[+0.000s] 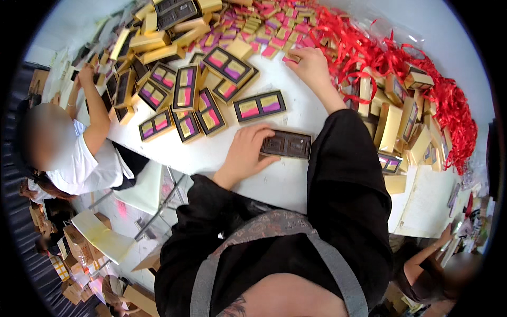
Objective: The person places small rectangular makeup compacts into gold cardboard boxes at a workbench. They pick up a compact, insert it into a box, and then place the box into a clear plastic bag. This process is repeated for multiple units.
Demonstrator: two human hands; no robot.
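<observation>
Left hand [247,150] rests flat on the white table [296,179], fingers loosely spread, fingertips touching the left end of an empty dark two-compartment tray [285,144]. That tray's long axis runs from nine to three o'clock, tilted slightly clockwise, and lies at three o'clock from the left hand. Right hand [310,64], at twelve o'clock from the tray and well apart from it, pinches a small pink packet [290,59] at the edge of the packet pile [264,26].

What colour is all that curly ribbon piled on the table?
The ribbon is bright red, seen best in the head view, heaped on the right side.
</observation>
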